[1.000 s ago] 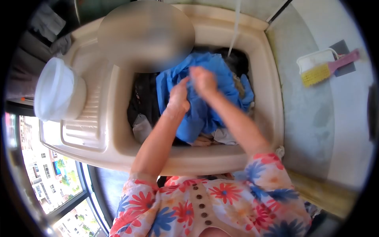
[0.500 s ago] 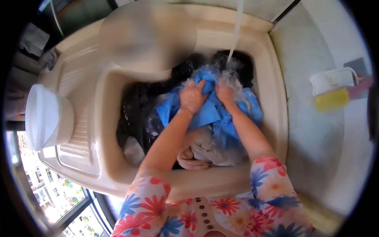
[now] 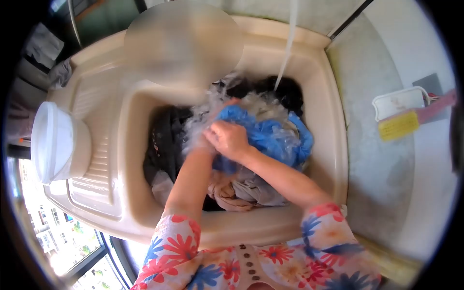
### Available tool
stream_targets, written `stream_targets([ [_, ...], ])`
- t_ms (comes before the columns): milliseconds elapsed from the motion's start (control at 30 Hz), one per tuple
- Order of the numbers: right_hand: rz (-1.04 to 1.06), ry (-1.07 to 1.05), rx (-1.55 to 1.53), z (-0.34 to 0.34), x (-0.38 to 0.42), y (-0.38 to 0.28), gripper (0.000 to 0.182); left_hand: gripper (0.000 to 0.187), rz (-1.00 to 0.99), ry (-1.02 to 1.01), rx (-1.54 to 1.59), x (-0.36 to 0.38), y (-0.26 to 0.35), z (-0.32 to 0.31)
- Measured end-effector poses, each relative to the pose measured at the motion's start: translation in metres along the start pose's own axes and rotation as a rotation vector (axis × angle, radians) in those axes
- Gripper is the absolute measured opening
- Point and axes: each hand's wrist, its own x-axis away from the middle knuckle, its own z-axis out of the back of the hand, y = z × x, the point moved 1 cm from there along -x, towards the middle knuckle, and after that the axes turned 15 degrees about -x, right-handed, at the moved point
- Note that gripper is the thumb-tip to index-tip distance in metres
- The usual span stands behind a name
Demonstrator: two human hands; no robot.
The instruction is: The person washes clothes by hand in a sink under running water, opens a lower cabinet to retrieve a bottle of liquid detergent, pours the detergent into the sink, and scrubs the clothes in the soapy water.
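Note:
Blue cloth point(image 3: 270, 137) lies wet in the basin of a beige sink point(image 3: 333, 125), among splashing water. My right hand point(image 3: 228, 138) is closed at the left part of this cloth, its fingers curled in. Against it, on the left, is my left hand point(image 3: 205, 137), blurred by motion and spray, so its fingers cannot be made out. Dark garments point(image 3: 166, 137) fill the left of the basin, and a beige cloth point(image 3: 232, 193) lies below my hands. A stream of water point(image 3: 289, 43) falls onto dark cloth at the back.
A white bucket point(image 3: 58, 142) stands on the ribbed left ledge. On the right, a yellow brush point(image 3: 398, 126) with a pink handle lies beside a white dish point(image 3: 398, 102). A window is at the lower left. A blurred patch covers the sink's back edge.
Both hands have moved left and come together from their spread position on the blue cloth. The cloth has bunched up, and grey cloth now shows behind it.

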Motion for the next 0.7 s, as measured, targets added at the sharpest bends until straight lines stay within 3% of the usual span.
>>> stream_targets([
  [33, 0.08, -0.019, 0.034, -0.009, 0.002, 0.0, 0.019, 0.023, -0.148, -0.134, 0.307, 0.005, -0.048, -0.005],
  [67, 0.102, 0.182, -0.07, -0.019, -0.007, 0.033, 0.019, 0.022, -0.099, -0.154, 0.245, 0.01, -0.05, -0.009],
  [100, -0.133, 0.2, 0.044, -0.016, -0.016, 0.069, 0.02, 0.023, -0.051, -0.176, 0.182, 0.015, -0.051, -0.013],
  [167, -0.418, 0.072, 0.229, -0.002, -0.026, 0.138, 0.022, 0.03, 0.434, 0.005, -0.696, 0.035, 0.013, -0.023],
  [233, -0.392, 0.145, 0.186, -0.002, -0.018, 0.096, 0.021, 0.028, 0.623, 0.192, -0.311, 0.032, -0.06, -0.02],
  [267, -0.375, 0.185, 0.167, -0.003, -0.012, 0.061, 0.02, 0.028, 0.594, 0.228, -0.032, 0.033, -0.048, -0.018],
  [300, -0.237, 0.262, -0.095, -0.007, -0.001, 0.015, 0.019, 0.027, 0.57, 0.262, 0.247, 0.033, -0.034, -0.016],
  [333, -0.136, 0.125, -0.191, -0.011, 0.012, -0.011, 0.014, 0.026, 0.454, 0.147, 0.273, 0.037, -0.053, -0.016],
  [367, -0.134, 0.043, -0.088, -0.008, 0.014, -0.008, 0.014, 0.026, 0.338, 0.031, 0.291, 0.042, -0.082, -0.012],
  [433, -0.197, 0.003, 0.026, -0.001, 0.005, 0.038, 0.018, 0.027, 0.297, -0.035, 0.164, 0.035, -0.088, -0.007],
  [500, -0.372, 0.044, 0.08, 0.037, -0.018, 0.106, 0.026, 0.032, 0.633, -0.105, -0.295, 0.018, 0.053, -0.012],
  [533, -0.477, 0.05, 0.117, 0.063, -0.024, 0.123, 0.03, 0.037, 0.629, -0.164, -0.412, 0.01, 0.089, -0.007],
  [600, -0.608, 0.161, 0.137, 0.11, -0.029, 0.117, 0.033, 0.051, 0.483, -0.257, -0.727, 0.0, 0.133, 0.009],
  [667, -0.232, 0.061, 0.267, 0.12, 0.002, 0.087, 0.043, 0.059, 0.179, -0.263, -1.178, 0.04, 0.125, -0.007],
  [700, -0.176, -0.053, 0.459, 0.11, 0.034, 0.057, 0.045, 0.063, 0.017, -0.261, -1.403, 0.054, 0.118, -0.014],
])
